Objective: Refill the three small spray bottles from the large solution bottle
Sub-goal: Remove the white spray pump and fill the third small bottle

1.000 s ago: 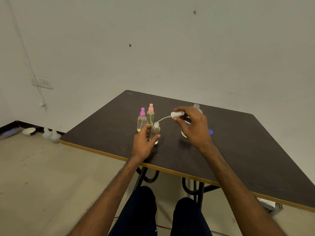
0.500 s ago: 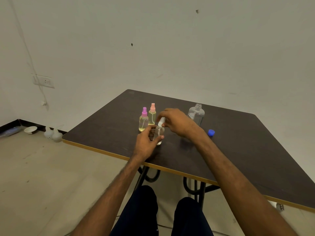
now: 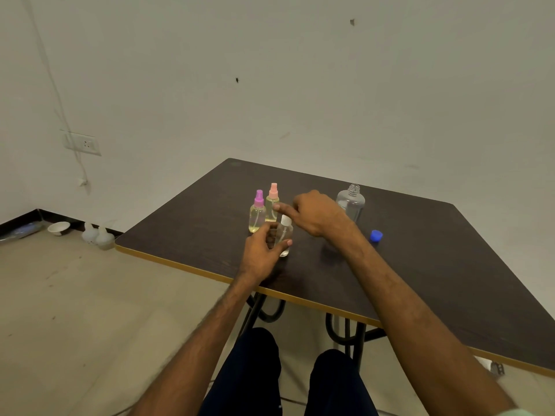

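left hand [image 3: 264, 250]: wrapped round the white-cap bottle [image 3: 285, 235], thumb on the near side and fingers on the far side. I read that as a firm hold.
right hand [image 3: 315, 213]: hovers just above and right of that bottle's white sprayer top. Index finger points left toward the pink-cap bottle [image 3: 272, 202], the other fingers are curled under. I can't tell if it touches or pinches the sprayer top.
white-cap bottle: upright on the table [image 3: 450, 280], near the front edge, sprayer top on. The body is clear; I can't read the fill level behind the fingers.
purple-cap bottle [image 3: 257, 216]: upright, just left of and behind the held one, yellowish liquid inside.
pink-cap bottle: upright, just beside the purple-cap bottle on its far right, same yellowish liquid.
large bottle [image 3: 350, 202]: upright behind the right wrist, neck uncapped, clear body. I can't see how much liquid it holds.
blue cap [image 3: 376, 236]: lies on the table right of the right forearm, apart from the large bottle.
floor, left: white bowl [image 3: 59, 228] and two pale bottles [image 3: 97, 235] by the wall.
wall: socket [image 3: 81, 143] with a cable running down.
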Demonstrator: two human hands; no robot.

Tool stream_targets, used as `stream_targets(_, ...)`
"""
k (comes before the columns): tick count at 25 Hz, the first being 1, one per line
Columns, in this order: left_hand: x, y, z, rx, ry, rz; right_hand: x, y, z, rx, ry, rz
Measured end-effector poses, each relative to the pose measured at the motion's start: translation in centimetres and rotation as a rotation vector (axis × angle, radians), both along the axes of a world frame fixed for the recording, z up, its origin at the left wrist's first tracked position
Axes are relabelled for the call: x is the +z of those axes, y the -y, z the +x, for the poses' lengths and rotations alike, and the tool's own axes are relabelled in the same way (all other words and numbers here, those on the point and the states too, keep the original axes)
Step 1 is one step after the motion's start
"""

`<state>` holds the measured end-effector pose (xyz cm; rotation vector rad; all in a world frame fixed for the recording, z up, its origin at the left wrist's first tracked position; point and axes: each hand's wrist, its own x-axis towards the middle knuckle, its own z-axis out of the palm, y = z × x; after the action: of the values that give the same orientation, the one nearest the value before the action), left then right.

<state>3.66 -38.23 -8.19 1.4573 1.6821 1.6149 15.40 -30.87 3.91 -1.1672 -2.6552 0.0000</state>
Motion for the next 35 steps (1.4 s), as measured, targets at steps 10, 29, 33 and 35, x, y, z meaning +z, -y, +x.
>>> stream_targets(10,-0.5,-0.2,-0.3,-0.008,-0.027,-0.005,-6.5,0.6,1.6,0.059,-0.756,-0.377)
stream_targets(29,-0.1,-0.4,-0.2,-0.032,0.033,-0.006,-9.8,2.0,0.0,0.159,-1.133,-0.591)
stream_targets(33,-0.2,-0.4,-0.2,-0.024,0.003,-0.007,-9.4,2.2,-0.6,-0.043,-1.172,-0.477)
stream_targets(35,-0.2,-0.3,-0.2,-0.024,0.006,-0.01,-9.3,2.0,-0.6,0.001,-1.166,-0.56)
